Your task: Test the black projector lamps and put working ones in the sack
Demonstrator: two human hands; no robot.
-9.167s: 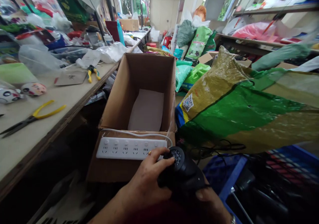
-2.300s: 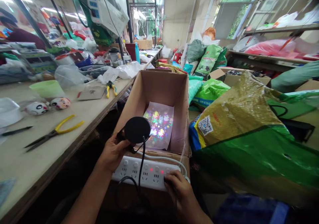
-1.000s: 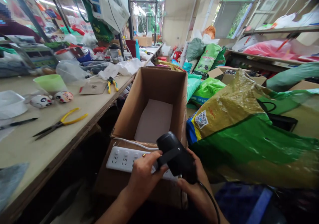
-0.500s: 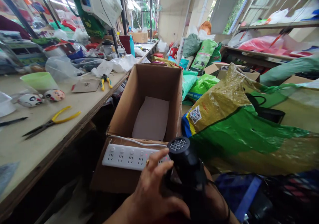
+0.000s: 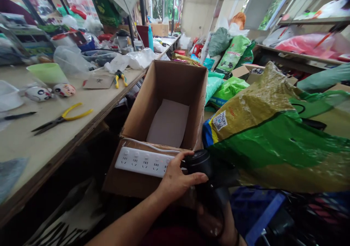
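My left hand (image 5: 179, 178) is curled over the head of a black lamp-like device (image 5: 201, 164), fingers closed on it. Below it my right hand (image 5: 214, 222) grips the device's lower body, mostly hidden. Both sit just right of a white power strip (image 5: 143, 161) lying on the near flap of an open cardboard box (image 5: 175, 81). A pale sheet (image 5: 168, 123) lies on the box floor.
A long workbench (image 5: 41, 140) on the left carries yellow-handled scissors (image 5: 61, 119), pliers (image 5: 120, 78), a green bowl (image 5: 47, 72) and bags. A big yellow-green sack (image 5: 273, 136) fills the right. A blue crate (image 5: 257, 213) stands below it.
The coloured lights on the sheet in the box went out. The black device came away from the box to the strip's right end and now sits lower, between both hands.
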